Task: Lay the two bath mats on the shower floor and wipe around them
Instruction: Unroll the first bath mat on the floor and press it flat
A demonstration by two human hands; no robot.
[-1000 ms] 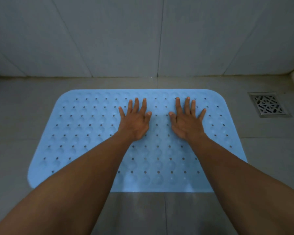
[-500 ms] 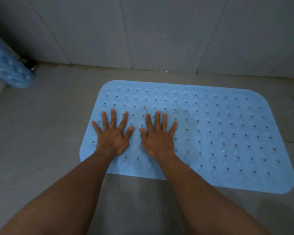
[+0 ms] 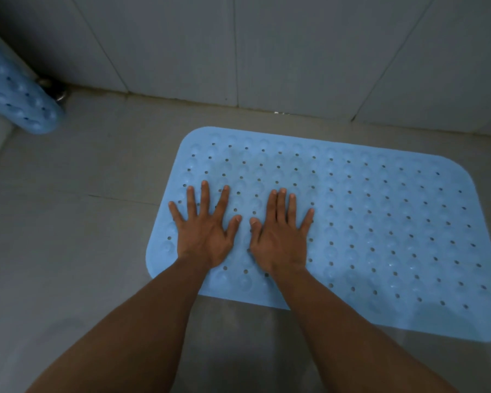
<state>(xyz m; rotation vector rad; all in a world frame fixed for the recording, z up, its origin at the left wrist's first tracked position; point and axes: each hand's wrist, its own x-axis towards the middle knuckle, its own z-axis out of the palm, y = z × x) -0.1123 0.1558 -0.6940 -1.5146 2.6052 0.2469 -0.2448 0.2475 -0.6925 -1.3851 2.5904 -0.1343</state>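
Note:
A light blue bath mat with rows of small holes lies flat on the grey tiled shower floor. My left hand rests palm down on the mat's left end, fingers spread. Beside it, my right hand also lies flat on the mat with fingers apart. Neither hand holds anything. A second blue mat leans at the far left, hanging over a pale ledge, partly cut off by the frame edge.
A tiled wall rises just behind the mat. A small metal fitting sits in the left corner by the hanging mat. Bare floor tiles lie left of and in front of the flat mat.
Both hands have slid from the mat's middle to its left end, still flat. The view has swung left, bringing in the second mat and losing the floor drain on the right.

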